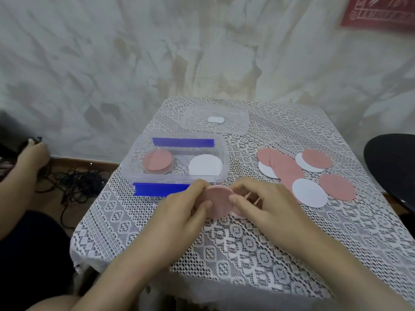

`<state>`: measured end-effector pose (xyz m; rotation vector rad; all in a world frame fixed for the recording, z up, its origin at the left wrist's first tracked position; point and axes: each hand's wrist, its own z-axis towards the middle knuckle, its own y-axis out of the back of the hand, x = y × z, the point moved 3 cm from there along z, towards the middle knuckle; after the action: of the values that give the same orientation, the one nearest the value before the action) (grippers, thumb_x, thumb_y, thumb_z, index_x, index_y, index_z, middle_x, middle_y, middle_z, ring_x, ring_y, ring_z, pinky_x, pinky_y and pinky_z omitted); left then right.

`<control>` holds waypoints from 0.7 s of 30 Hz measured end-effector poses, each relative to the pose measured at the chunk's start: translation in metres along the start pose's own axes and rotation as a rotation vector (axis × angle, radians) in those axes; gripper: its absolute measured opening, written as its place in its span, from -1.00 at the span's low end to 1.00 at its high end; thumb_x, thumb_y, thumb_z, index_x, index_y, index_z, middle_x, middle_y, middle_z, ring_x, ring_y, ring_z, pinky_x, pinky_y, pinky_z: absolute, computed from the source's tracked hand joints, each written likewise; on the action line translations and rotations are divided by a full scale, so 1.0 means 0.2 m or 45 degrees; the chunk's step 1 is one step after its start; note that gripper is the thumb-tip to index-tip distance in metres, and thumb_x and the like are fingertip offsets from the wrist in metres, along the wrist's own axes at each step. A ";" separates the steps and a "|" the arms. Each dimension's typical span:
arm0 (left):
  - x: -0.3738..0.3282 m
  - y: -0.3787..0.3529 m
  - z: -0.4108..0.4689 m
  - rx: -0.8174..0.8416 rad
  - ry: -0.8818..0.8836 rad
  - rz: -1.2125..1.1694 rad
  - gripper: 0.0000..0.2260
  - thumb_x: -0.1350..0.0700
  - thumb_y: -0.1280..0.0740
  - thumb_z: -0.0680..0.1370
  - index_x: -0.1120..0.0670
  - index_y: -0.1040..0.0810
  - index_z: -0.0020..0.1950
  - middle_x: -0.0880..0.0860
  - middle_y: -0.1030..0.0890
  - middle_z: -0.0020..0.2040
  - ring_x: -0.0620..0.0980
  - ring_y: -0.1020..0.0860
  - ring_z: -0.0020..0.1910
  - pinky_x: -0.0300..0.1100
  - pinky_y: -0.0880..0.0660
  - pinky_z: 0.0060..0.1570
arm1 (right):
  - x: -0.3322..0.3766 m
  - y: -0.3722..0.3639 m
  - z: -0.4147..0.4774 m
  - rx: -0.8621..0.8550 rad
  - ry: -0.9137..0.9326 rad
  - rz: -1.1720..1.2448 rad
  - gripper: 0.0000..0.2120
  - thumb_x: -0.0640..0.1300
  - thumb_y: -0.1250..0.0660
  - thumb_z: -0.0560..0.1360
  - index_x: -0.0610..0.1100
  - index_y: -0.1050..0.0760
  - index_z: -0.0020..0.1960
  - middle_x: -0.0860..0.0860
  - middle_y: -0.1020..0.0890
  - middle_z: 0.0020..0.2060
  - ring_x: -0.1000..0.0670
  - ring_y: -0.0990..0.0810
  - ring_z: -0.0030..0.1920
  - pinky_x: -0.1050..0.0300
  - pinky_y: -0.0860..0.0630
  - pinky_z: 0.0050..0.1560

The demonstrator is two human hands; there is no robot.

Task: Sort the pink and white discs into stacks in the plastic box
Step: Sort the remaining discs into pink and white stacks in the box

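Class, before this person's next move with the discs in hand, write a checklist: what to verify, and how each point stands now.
1. Grip: left hand and right hand both hold the held discs: ok.
2. One colour in hand: top is pink, the rest hidden: cannot tell.
3. Access: plastic box open, lid lying behind it: ok.
4. Stacks apart: pink stack left, white stack right: ok.
5. Sorting finished: loose discs beside the box lie mixed, pink and white: not ok.
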<state>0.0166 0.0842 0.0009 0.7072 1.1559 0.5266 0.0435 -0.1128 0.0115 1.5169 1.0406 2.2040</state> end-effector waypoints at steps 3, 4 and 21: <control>0.01 0.05 0.01 -0.078 0.013 -0.103 -0.92 -0.02 -0.27 0.62 -0.16 -0.46 0.11 -0.06 -0.60 -0.24 -0.07 -0.54 -0.29 -0.09 -0.49 -0.24 | 0.06 0.00 0.06 -0.039 0.011 0.022 -0.93 0.03 -0.34 0.59 0.11 -0.58 -0.05 0.25 -0.65 -0.22 0.17 -0.63 -0.23 0.25 -0.53 -0.22; 0.03 0.07 0.02 -0.112 0.027 -0.150 -0.91 -0.03 -0.28 0.62 -0.17 -0.47 0.11 -0.08 -0.61 -0.22 -0.07 -0.54 -0.31 -0.08 -0.52 -0.25 | 0.07 0.00 0.08 -0.043 0.009 0.045 -0.94 0.03 -0.34 0.59 0.11 -0.59 -0.04 0.25 -0.66 -0.24 0.16 -0.64 -0.25 0.21 -0.55 -0.20; 0.42 0.48 0.05 -0.446 0.378 0.155 -0.53 -0.30 -0.33 0.50 -0.23 -0.47 0.39 -0.31 -0.45 0.26 -0.17 -0.49 -0.21 -0.12 -0.47 -0.08 | 0.30 -0.19 0.69 0.123 -0.157 0.159 -0.95 -0.10 -0.38 0.59 -0.01 -0.57 -0.05 0.07 -0.72 -0.30 0.20 -0.48 -0.46 0.11 -0.38 -0.26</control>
<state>0.0518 0.2045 0.0210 0.4049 1.2569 0.9353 0.1364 0.0044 0.0547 1.7811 1.0539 2.1361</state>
